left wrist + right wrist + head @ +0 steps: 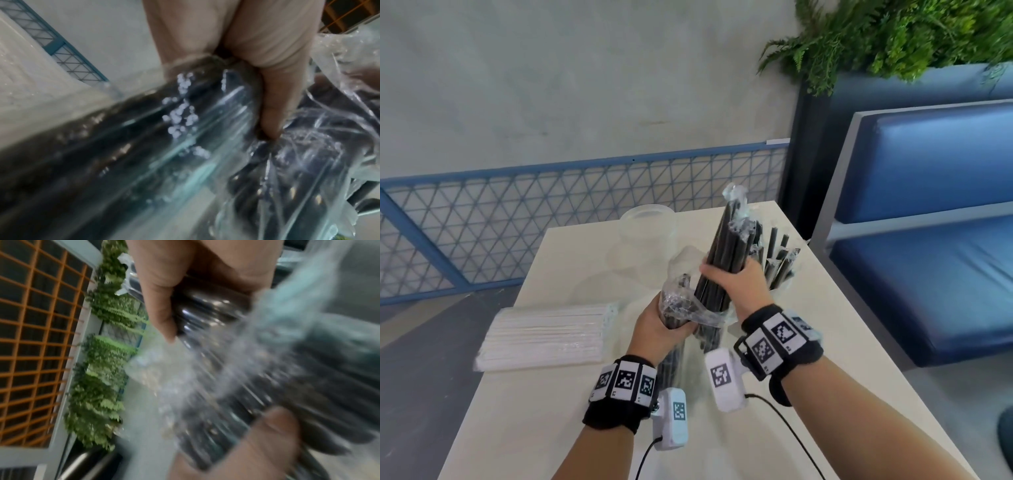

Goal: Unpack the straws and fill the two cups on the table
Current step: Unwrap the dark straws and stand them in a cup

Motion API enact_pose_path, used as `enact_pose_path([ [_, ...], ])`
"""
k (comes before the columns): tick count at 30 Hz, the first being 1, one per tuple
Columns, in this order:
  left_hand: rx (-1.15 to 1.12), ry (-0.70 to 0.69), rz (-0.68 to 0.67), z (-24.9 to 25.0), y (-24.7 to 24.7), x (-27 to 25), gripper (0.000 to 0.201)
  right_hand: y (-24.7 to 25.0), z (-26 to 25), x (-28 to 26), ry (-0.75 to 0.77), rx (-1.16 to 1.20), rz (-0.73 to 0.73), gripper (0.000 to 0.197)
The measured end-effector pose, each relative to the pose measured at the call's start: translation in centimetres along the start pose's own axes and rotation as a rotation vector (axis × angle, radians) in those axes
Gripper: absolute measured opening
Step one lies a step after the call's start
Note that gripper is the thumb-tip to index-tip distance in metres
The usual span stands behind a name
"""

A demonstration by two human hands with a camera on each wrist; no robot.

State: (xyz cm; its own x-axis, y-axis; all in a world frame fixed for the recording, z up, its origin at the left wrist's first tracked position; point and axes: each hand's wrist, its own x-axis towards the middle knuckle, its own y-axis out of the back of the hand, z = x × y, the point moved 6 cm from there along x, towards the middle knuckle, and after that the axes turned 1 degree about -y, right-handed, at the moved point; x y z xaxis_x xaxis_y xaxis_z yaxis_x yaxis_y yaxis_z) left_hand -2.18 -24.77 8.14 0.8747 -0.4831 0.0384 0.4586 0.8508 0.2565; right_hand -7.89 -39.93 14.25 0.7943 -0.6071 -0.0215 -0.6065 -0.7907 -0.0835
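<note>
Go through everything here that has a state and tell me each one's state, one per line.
Left hand: grips the plastic bag.
Right hand: grips a bundle of black straws.
Black straws: partly out of the bag.
Plastic bag: open, crumpled.
Far cup: upright, empty.
Right cup: holds black straws.
White straws: still packed, lying flat.

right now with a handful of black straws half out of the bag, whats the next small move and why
Probably lift the right hand until its bunch of black straws clears the plastic bag, which the left hand grips. The bunch's lower ends still sit in the crumpled bag mouth. Then it can go toward the cup that already holds straws, just behind.
</note>
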Motion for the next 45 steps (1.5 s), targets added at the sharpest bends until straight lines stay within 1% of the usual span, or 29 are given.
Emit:
enact_pose_path([
  [1, 0.010, -0.004, -0.002, -0.1, -0.1, 0.0, 0.045, -0.2, 0.4, -0.3, 0.007, -0.050, -0.011, 0.015],
  [3, 0.025, -0.007, -0.011, -0.1, -0.1, 0.0, 0.046, 0.1, 0.7, -0.4, 0.002, -0.037, 0.047, 0.015],
  [5, 0.061, -0.010, -0.046, 0.1, -0.2, -0.1, 0.049, 0.6, 0.6, -0.2, -0.030, 0.102, 0.108, 0.018],
  [7, 0.083, -0.021, -0.065, 0.4, -0.1, 0.0, 0.051, 0.8, 0.2, 0.1, -0.051, 0.218, 0.143, 0.013],
  [9, 0.060, 0.003, -0.043, 0.2, 0.3, 0.1, 0.048, 1.1, -0.6, 0.3, -0.050, 0.346, 0.165, 0.008],
  [11, 0.042, 0.034, -0.024, -0.1, 0.5, 0.1, 0.046, 1.5, -1.3, 0.6, -0.055, 0.450, 0.163, 0.010],
  [15, 0.051, 0.044, -0.013, -0.1, 0.5, 0.2, 0.043, 2.3, -2.5, 0.9, -0.026, 0.504, 0.192, 0.013],
  [17, 0.054, 0.055, 0.011, -0.1, 0.6, 0.2, 0.043, 3.0, -3.9, 0.8, 0.032, 0.522, 0.225, 0.009],
  [19, 0.056, 0.063, 0.049, -0.2, 0.9, 0.3, 0.044, 4.2, -6.1, 0.4, 0.131, 0.465, 0.277, 0.009],
  [23, 0.045, 0.074, 0.116, -0.7, 1.1, 0.4, 0.046, 6.4, -10.9, -0.2, 0.378, 0.282, 0.379, 0.014],
  [25, 0.036, 0.093, 0.151, -1.0, 1.2, 0.5, 0.049, 6.8, -12.0, -0.1, 0.458, 0.164, 0.421, 0.016],
  [27, 0.021, 0.103, 0.165, -1.3, 1.2, 0.5, 0.053, 6.3, -11.8, 0.1, 0.485, -0.002, 0.415, 0.020],
  [30, -0.013, 0.102, 0.164, -1.1, 1.0, 0.5, 0.052, 5.4, -8.8, 0.9, 0.409, -0.164, 0.369, 0.014],
  [33, -0.026, 0.096, 0.158, -0.8, 0.8, 0.4, 0.049, 5.4, -5.0, 1.9, 0.280, -0.266, 0.359, 0.016],
  [35, -0.025, 0.083, 0.155, -0.6, 0.7, 0.4, 0.047, 5.4, -2.8, 2.7, 0.173, -0.359, 0.317, 0.026],
  [37, -0.018, 0.077, 0.160, -0.6, 0.7, 0.4, 0.049, 5.3, -1.0, 3.3, 0.089, -0.399, 0.248, 0.031],
  [39, -0.018, 0.075, 0.162, -0.7, 0.7, 0.4, 0.048, 5.3, 0.1, 3.6, 0.041, -0.435, 0.193, 0.035],
  [41, -0.028, 0.073, 0.161, -0.7, 0.6, 0.3, 0.046, 5.5, 0.1, 3.4, 0.026, -0.477, 0.191, 0.045],
  [42, -0.031, 0.070, 0.163, -0.6, 0.6, 0.3, 0.045, 5.5, -0.5, 3.2, 0.069, -0.485, 0.218, 0.053],
  [43, -0.031, 0.066, 0.165, -0.5, 0.7, 0.3, 0.044, 5.3, -1.8, 2.7, 0.169, -0.481, 0.253, 0.060],
  [45, -0.025, 0.061, 0.166, -0.3, 0.7, 0.2, 0.044, 4.6, -5.5, 1.3, 0.499, -0.482, 0.317, 0.068],
])
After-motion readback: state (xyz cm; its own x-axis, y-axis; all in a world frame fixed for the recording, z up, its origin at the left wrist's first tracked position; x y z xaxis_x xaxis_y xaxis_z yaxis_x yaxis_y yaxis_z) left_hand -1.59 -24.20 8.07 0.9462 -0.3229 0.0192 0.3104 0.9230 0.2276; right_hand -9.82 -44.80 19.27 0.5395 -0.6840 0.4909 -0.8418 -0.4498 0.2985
